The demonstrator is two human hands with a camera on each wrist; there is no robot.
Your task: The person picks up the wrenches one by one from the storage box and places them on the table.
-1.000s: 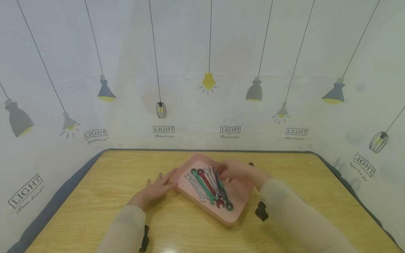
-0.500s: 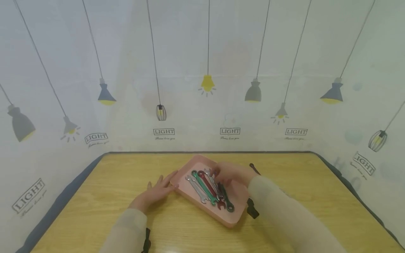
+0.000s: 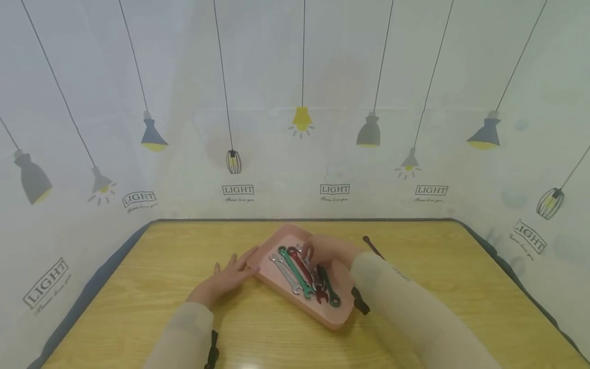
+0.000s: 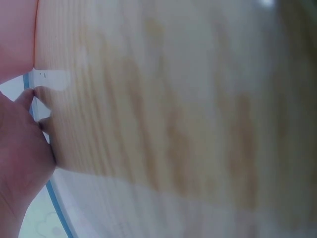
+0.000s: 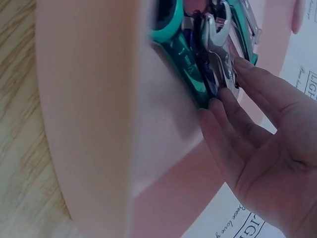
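Note:
A pink tray (image 3: 287, 231) stands at an angle on the table, with several combination wrenches side by side in it. Silver wrenches lie at the left, beside a green wrench (image 3: 296, 272) and a red wrench (image 3: 299, 261); a dark green wrench (image 3: 330, 291) is at the right. My left hand (image 3: 228, 279) rests at the tray's left corner, fingers spread and touching its rim. Reaching in from the right, my right hand (image 3: 329, 251) pinches a silver wrench (image 5: 218, 44) between thumb and fingers. A blue wrench (image 5: 204, 64) lies close beside it, near my fingertips.
A dark slender tool (image 3: 372, 247) lies on the wooden table (image 3: 442, 277) behind my right sleeve, partly covered by it. Black straps (image 3: 360, 301) hang below both wrists. A white backdrop (image 3: 276, 77) printed with lamps surrounds the table.
My right hand has moved left across the wrenches and lower into the tray, uncovering more of the dark tool behind the sleeve. My left hand and the tray stay in place.

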